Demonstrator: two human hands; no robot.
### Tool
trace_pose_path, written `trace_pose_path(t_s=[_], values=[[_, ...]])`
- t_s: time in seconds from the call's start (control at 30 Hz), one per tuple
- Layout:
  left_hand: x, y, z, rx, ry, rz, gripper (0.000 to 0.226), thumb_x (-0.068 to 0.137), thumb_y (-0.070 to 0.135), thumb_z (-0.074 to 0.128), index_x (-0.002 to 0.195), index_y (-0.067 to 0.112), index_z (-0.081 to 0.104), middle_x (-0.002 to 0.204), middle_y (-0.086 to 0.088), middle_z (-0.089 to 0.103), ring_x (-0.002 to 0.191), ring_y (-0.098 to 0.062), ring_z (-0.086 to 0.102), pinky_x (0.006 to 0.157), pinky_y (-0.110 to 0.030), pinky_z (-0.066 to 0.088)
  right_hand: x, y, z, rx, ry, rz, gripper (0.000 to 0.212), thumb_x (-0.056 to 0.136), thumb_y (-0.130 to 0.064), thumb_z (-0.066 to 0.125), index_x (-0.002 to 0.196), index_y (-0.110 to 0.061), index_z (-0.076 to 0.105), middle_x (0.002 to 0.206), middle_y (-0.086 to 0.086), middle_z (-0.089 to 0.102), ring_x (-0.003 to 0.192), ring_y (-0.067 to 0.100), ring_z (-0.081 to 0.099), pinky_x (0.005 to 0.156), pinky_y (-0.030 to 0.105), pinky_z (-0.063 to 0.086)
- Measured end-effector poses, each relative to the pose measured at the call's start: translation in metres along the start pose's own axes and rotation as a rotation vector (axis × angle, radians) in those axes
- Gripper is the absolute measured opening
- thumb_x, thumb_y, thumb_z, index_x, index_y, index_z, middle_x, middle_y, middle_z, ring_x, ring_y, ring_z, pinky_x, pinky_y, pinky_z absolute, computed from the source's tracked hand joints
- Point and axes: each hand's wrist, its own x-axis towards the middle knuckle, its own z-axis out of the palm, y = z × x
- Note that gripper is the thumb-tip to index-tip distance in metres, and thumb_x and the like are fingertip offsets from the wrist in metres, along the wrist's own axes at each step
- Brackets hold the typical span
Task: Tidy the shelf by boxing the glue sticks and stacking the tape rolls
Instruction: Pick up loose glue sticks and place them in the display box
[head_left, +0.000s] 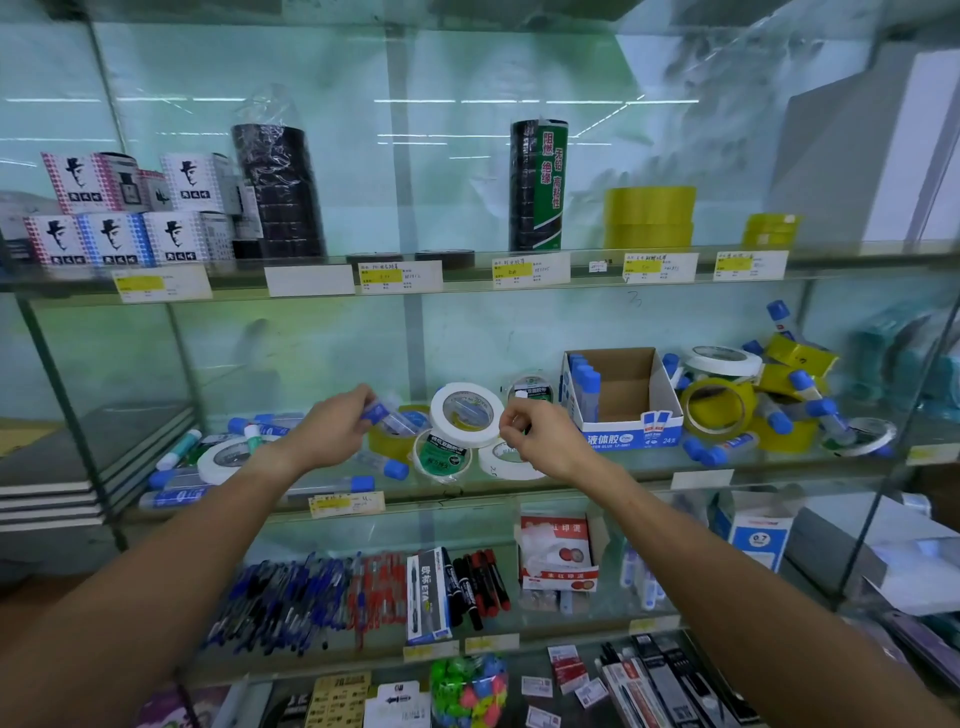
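Observation:
My left hand grips a blue-capped glue stick above the middle glass shelf. My right hand hovers with curled fingers beside a tilted white tape roll; nothing shows in its grasp. A green-labelled roll, a flat white roll and a yellow roll lie between my hands. Right of them the open glue box holds a few glue sticks at its left wall. More loose glue sticks and a white roll lie at the left.
A jumble of yellow tape rolls, a white roll and glue sticks fills the shelf right of the box. The shelf above carries black tape stacks and ink boxes. Pens and markers lie on the shelf below.

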Motion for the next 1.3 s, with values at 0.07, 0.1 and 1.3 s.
trace_pose_path(t_s=[0.07,0.1,1.3], values=[[0.002,0.027,-0.004,-0.168,0.081,-0.004,0.019,0.093,0.012,0.056,0.111,0.008,0.050,0.098,-0.007,0.061,0.088,-0.027,0.059,0.078,-0.037,0.047,-0.003,-0.001,0.001,0.088,-0.004,0.031,0.009,0.091,-0.015,0.056,0.085,-0.021,0.060,0.080,0.005,0.067,0.059,0.009,0.059,0.052,0.029,0.052],[0.002,0.042,-0.006,-0.278,0.092,-0.019,0.022,0.092,0.012,0.058,0.113,0.008,0.052,0.100,-0.005,0.061,0.089,-0.024,0.059,0.079,-0.036,0.049,-0.004,-0.002,0.002,0.145,-0.005,0.051,0.008,0.090,-0.014,0.056,0.086,-0.019,0.060,0.081,0.008,0.068,0.059,0.010,0.060,0.050,0.031,0.054],[0.116,0.269,0.108,-0.335,0.237,0.021,0.033,0.094,0.025,0.055,0.126,0.018,0.053,0.126,-0.002,0.057,0.113,-0.018,0.055,0.097,-0.034,0.045,0.074,0.143,-0.144,0.296,0.318,0.115,0.032,0.092,-0.016,0.059,0.123,-0.011,0.056,0.099,0.003,0.065,0.089,0.021,0.065,0.082,0.038,0.056]])
